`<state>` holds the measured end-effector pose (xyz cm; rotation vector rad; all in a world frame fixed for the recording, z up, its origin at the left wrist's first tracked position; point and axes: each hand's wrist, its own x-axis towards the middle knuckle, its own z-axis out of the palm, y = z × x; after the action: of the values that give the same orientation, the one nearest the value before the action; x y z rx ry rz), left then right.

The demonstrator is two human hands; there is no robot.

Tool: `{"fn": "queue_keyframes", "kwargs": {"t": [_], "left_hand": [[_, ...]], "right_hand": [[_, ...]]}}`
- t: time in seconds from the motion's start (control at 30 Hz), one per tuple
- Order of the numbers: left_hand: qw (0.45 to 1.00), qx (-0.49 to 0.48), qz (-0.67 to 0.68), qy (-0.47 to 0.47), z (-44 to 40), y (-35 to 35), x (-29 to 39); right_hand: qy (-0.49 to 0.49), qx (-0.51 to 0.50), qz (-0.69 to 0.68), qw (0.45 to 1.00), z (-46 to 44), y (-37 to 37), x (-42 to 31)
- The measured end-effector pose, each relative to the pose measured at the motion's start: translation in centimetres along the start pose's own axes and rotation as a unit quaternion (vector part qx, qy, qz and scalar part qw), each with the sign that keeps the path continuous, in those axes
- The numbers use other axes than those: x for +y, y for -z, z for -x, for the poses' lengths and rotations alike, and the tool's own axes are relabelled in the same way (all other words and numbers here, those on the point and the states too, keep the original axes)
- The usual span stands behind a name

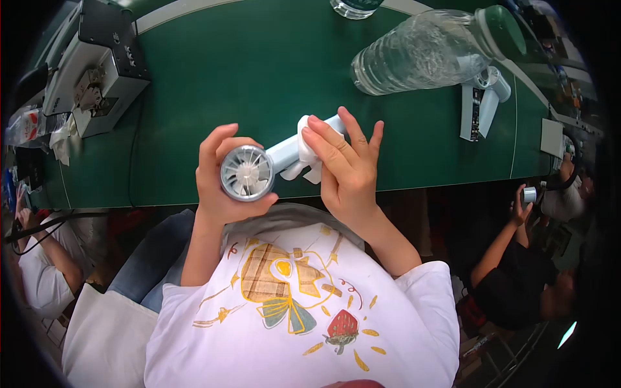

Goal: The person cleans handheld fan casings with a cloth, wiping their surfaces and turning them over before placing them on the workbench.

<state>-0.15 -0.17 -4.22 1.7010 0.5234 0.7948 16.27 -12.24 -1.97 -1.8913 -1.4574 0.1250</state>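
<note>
A light-blue handheld fan (282,155) is held between my two hands above the near edge of the green table. My left hand (217,169) is closed around the round fan head, whose grille and pale blades face up at the camera. With my right hand (349,167) I pinch a crumpled white cloth or tissue (304,139) against the fan's handle. The thumb of that hand is mostly hidden. The handle's end sticks out past my fingers, up and to the right.
The green table (246,71) bears a large clear plastic bottle (420,55), another fan with its handle opened (482,100), and a black-and-white machine (107,71) at the left. Another bottle's base (354,8) shows at the back. People sit at both sides; one at right holds a small cylinder (530,194).
</note>
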Motion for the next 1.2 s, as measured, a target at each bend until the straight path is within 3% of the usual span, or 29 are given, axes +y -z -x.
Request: {"fn": "queue_keyframes", "kwargs": {"t": [0.07,0.13,0.17,0.23,0.33,0.43,0.5,0.6,0.67,0.73,0.77,0.83,0.93,0.97,1.0,1.07,1.1,1.17,1.2], "left_hand": [[0.987,-0.054,-0.111,-0.105,-0.4,-0.5,0.8],[0.955,-0.092,-0.201,-0.198,-0.6,-0.4,1.2],[0.948,-0.094,-0.227,-0.202,0.3,-0.3,0.7],[0.911,-0.107,-0.292,-0.27,1.1,-0.1,0.0],[0.902,-0.114,-0.309,-0.278,1.3,-0.1,0.1],[0.884,-0.13,-0.326,-0.308,1.1,-0.1,0.2],[0.871,-0.138,-0.348,-0.318,1.4,0.0,0.2],[0.89,-0.122,-0.326,-0.294,1.4,-0.2,0.5],[0.908,-0.109,-0.3,-0.272,1.3,-0.2,0.5],[0.918,-0.1,-0.282,-0.26,1.3,-0.1,0.6],[0.927,-0.098,-0.263,-0.25,1.4,0.1,0.8],[0.943,-0.094,-0.221,-0.232,1.3,0.1,1.1],[0.947,-0.096,-0.188,-0.242,0.7,-0.4,2.1],[0.938,-0.121,-0.169,-0.277,0.2,-0.8,2.6],[0.927,-0.146,-0.151,-0.312,-0.3,-0.9,2.9],[0.918,-0.186,-0.141,-0.319,-1.2,-0.7,3.0],[0.909,-0.227,-0.131,-0.325,-1.6,-0.7,3.0],[0.884,-0.307,-0.111,-0.336,-2.2,-0.9,3.0],[0.884,-0.306,-0.11,-0.335,-2.5,-1.0,3.0]], "right_hand": [[-0.018,-0.004,0.019,1.0,-0.1,0.7,-0.5],[0.053,0.026,-0.032,0.998,1.8,-0.9,-2.0],[0.079,0.042,-0.035,0.995,2.2,-1.1,-1.7],[0.044,0.036,0.01,0.998,1.6,0.8,0.6],[0.025,0.036,0.066,0.997,1.1,1.3,0.2],[0.109,0.03,0.021,0.993,2.9,-1.7,-1.3],[0.058,0.052,-0.006,0.997,3.1,-0.3,0.0],[0.051,0.066,0.066,0.994,2.2,1.8,4.1],[-0.024,0.013,0.064,0.998,1.9,3.8,6.6],[-0.082,0.118,0.043,0.989,0.3,6.3,5.7],[-0.081,0.113,0.042,0.989,0.2,6.8,4.8],[-0.141,0.252,-0.142,0.947,0.4,7.5,2.8],[-0.139,0.185,-0.224,0.947,0.4,8.7,0.2],[-0.214,-0.003,-0.289,0.933,0.3,9.2,-0.3],[-0.28,-0.189,-0.34,0.878,0.3,9.3,-0.6],[-0.223,-0.305,-0.289,0.88,1.8,7.9,1.2],[-0.223,-0.306,-0.286,0.881,1.4,8.4,1.3],[-0.263,-0.455,-0.279,0.804,0.5,9.7,1.3],[-0.241,-0.488,-0.27,0.794,0.1,9.9,1.2]]}}
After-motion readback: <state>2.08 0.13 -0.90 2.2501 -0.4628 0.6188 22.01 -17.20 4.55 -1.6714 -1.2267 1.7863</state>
